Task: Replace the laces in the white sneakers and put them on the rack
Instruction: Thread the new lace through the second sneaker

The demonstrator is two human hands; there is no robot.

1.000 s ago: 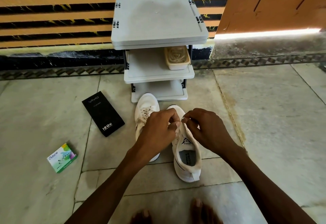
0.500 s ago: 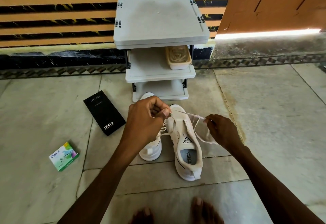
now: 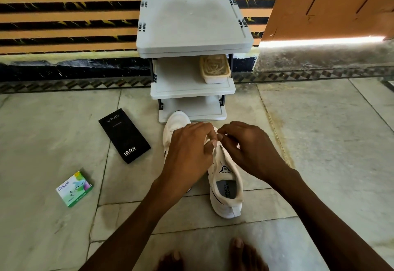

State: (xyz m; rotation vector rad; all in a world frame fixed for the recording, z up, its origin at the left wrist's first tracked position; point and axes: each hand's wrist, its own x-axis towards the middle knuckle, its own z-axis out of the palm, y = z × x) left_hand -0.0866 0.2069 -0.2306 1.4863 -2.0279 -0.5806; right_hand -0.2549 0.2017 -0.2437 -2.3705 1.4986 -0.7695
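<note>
Fingers of the left hand and right hand pinch the lace over one white sneaker, near the rack.

Left grip and right grip meet at the fingertips, curled and pinching.

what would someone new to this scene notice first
The left hand and right hand meet mid-view, pinching at the front of a white sneaker on the floor, a second sneaker partly hidden behind the left hand. Just beyond stands a grey rack with a tub on its middle shelf. A black box and a green box lie on the floor to the left.
</note>
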